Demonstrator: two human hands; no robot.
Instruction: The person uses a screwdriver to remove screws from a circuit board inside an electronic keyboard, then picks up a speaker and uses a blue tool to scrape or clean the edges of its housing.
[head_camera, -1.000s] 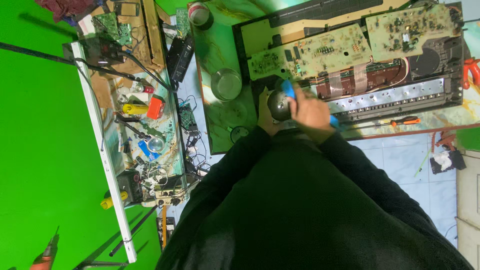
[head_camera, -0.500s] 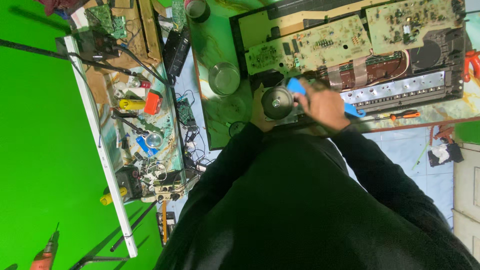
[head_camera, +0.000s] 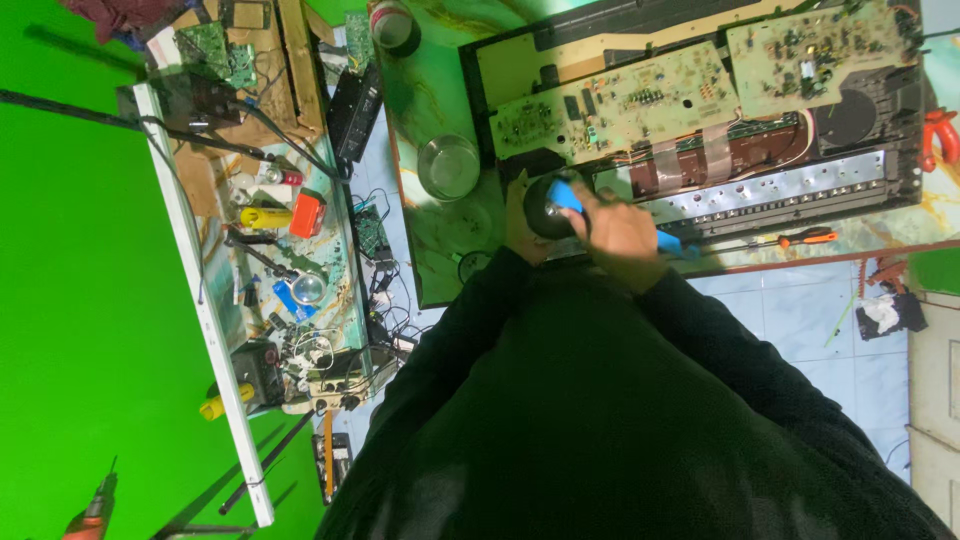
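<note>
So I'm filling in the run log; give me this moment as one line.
right hand: grips blue tool | left hand: on dark round part | open keyboard on table

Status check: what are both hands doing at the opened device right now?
Right hand gripping blue-handled tool. Left hand on round dark part at opened device. Metal bowl alongside, apart.

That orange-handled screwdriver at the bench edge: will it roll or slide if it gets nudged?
Probably yes. The orange-handled screwdriver has a rounded handle and thin shaft, so it may roll. It lies loose beside the opened keyboard chassis, right along the table edge, so a push outward could drop it. It looks stiff and light.
</note>
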